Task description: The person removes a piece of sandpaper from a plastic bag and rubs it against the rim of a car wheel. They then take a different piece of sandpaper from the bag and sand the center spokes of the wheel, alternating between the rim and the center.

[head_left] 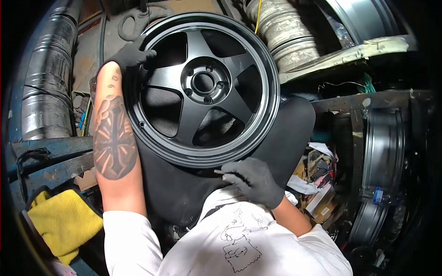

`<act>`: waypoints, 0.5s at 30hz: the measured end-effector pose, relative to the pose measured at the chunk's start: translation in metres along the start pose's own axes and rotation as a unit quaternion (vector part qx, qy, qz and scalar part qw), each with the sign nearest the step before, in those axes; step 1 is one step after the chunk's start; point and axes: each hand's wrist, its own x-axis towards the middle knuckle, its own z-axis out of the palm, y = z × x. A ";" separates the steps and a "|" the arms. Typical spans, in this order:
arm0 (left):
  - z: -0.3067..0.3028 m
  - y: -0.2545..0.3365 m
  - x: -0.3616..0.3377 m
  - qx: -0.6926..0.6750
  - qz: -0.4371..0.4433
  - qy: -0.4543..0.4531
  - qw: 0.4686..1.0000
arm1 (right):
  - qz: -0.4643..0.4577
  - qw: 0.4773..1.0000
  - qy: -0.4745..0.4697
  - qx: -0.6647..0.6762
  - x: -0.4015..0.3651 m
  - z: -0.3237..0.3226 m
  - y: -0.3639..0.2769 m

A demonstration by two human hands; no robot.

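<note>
A matte black five-spoke car wheel (202, 87) rests tilted on my lap, its face toward me. My left hand (130, 54), in a black glove, grips the wheel's upper-left rim. At the lower rim, my gloved right hand (252, 178) pinches a small thin tool (218, 172) whose tip touches the edge of the wheel. My legs in black trousers (285, 133) lie under the wheel.
A yellow cloth (62, 220) lies at the lower left on a dark blue metal frame (50, 149). Silver ducting (46, 87) runs up the left side. More wheel rims (384, 152) stand at the right, beside clutter and cardboard boxes (320, 202).
</note>
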 end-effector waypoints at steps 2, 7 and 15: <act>0.005 0.015 -0.008 0.093 -0.050 0.009 0.994 | 0.073 0.996 -0.018 0.050 -0.004 -0.002 -0.020; -0.005 0.034 -0.023 0.063 -0.079 -0.036 0.994 | 0.112 0.991 0.022 0.071 -0.002 -0.002 -0.025; 0.007 0.043 -0.031 0.079 -0.112 -0.029 0.990 | 0.101 0.992 0.042 0.064 0.023 -0.004 0.016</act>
